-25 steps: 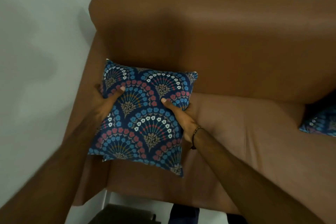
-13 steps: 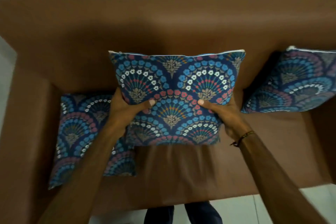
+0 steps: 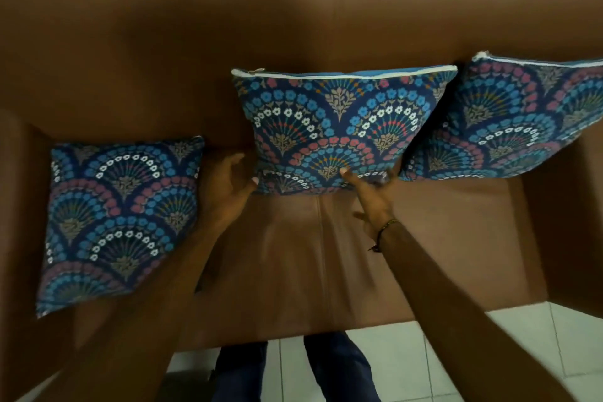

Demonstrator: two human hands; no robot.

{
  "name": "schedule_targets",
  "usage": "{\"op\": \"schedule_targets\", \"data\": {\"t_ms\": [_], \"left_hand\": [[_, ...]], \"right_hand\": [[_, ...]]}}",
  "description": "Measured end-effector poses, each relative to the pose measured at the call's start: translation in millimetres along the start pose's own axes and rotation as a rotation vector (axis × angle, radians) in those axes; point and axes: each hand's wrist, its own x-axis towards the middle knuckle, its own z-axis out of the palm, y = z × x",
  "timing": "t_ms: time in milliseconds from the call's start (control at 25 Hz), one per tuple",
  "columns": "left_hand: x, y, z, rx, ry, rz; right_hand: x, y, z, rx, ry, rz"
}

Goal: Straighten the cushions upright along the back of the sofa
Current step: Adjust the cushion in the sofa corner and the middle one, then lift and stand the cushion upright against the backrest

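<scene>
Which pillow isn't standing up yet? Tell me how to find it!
Look at the brown sofa and follow its seat to the left end, by the armrest. The left cushion lies there tipped down on the seat. The middle cushion and the right cushion share its blue fan-and-flower pattern, but they stand against the backrest with white zip edges on top.

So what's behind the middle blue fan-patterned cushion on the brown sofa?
The brown sofa's backrest rises directly behind the middle blue fan-patterned cushion, which stands upright against it. The strip of backrest the cushion covers is hidden, so anything tucked there can't be seen.
</scene>
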Motion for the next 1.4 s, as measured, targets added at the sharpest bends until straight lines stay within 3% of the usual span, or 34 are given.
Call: {"op": "schedule_targets", "data": {"t_ms": [80,200,280,400,480,600,720,840,960,1160,1400], "left_hand": [[-9,-39,-32,0.279,0.058,0.032],[-20,-102,-92,0.516,0.208,-0.018],[-20,-132,-132,0.542,0.264,-0.085],[4,-159,-193,0.410,0.279,-0.300],[24,-184,-228,0.121,0.238,-0.458],[36,-221,-259,-0.344,0.221,-0.576],[17,-202,-267,-0.512,0.199,-0.482],[7,-173,-279,-0.536,0.235,-0.237],[30,-159,-300,-0.472,0.197,-0.072],[53,-156,-316,-0.419,0.141,-0.032],[46,-168,-317,-0.366,0.194,-0.014]], "right_hand": [[-18,24,34,-0.070,-0.139,0.168],[-69,43,106,-0.277,-0.515,0.355],[-91,51,157,-0.432,-0.593,0.337],[-117,66,248,-0.407,-0.685,0.290],[-121,78,297,-0.355,-0.674,0.230],[-116,96,335,-0.249,-0.514,0.051],[-128,96,329,-0.228,-0.450,-0.049],[-123,80,317,-0.155,-0.352,-0.291],[-116,52,324,-0.231,-0.361,-0.498],[-113,30,351,-0.267,-0.404,-0.535],[-113,41,360,-0.259,-0.359,-0.567]]}}
